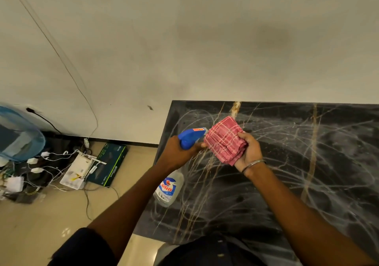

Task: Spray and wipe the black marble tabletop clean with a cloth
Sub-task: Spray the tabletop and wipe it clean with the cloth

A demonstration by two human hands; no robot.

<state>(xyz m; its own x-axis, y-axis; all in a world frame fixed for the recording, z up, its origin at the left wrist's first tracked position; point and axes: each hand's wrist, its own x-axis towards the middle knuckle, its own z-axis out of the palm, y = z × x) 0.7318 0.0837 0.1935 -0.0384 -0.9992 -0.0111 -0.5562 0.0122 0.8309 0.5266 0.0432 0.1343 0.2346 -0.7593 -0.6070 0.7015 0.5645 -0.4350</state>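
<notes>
**A:** Where are we standing with this job?

**B:** We are holding both tools above the far left corner of the surface [287, 194]. Our left hand [174, 153] is wrapping its grip round the blue trigger head of the spray bottle [167, 186], and the clear body is hanging down by the left edge.

**A:** And the cloth?

**B:** Our right hand [250, 150] is closing its grip on the folded red checked cloth [222, 140]. It seems to be held up off the marble, with the nozzle pointing at it from just beside.

**A:** How much are we judging done?

**B:** White swirls and streaks are showing across all the black marble we are seeing. We are reckoning the wiping is partly done at most. We are probably wetting the cloth now, and most of the surface is waiting for a proper pass.
</notes>
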